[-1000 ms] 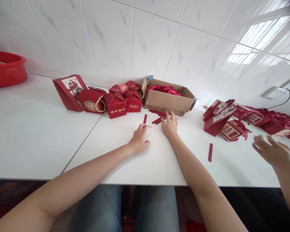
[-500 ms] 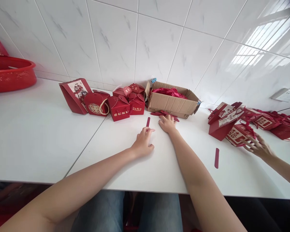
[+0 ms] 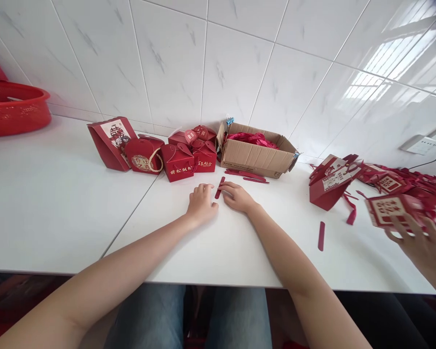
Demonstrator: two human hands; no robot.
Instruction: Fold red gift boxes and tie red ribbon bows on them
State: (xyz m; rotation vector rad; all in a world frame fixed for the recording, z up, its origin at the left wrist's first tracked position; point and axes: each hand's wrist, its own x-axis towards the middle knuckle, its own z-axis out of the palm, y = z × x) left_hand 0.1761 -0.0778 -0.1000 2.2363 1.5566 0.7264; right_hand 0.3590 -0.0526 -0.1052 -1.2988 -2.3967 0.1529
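In front of me a narrow dark-red strip with rounded ends (image 3: 218,193) lies on the white table. My right hand (image 3: 239,198) reaches it from the right, fingers extended and fingertips touching its edge. On the other side, my left hand (image 3: 202,206) rests on the table with loosely bent, parted fingers and a small gap to the strip. It appears to hold nothing. A few more red strips (image 3: 255,180) lie in a small pile behind my right hand, against the front of a cardboard box (image 3: 254,161).
Red ribbons (image 3: 254,138) fill the cardboard box. Red gift boxes (image 3: 178,162) stand left of it, and a red plastic basket (image 3: 16,111) is at far left. To the right are another gift box (image 3: 327,186), a lone strip (image 3: 321,236) and a co-worker's hand (image 3: 417,242) holding a patterned box.
My right hand has moved from the strip pile toward me, onto the single strip. My left hand has shifted slightly left, off that strip. The co-worker has lifted a box rightward.
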